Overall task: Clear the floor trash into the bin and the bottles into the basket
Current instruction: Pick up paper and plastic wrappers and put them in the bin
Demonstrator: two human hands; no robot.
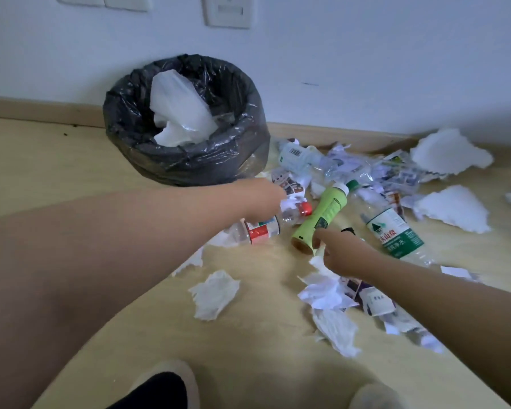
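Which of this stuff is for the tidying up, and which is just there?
For the job: bin, red-label bottle, green bottle, green-label water bottle, clear bottle by the bin, tissues, paper scraps. The basket is not in view.
Just there: wall sockets, skirting board, slippers.

Left arm bare, reaching from the near left toward the centre. Left hand [266, 199] is palm down, fingers curled, pinching a white paper scrap [288, 205]. Right arm comes in from the near right. Right hand [341, 252] is held low, knuckles up, fingers curled - grasp unclear.
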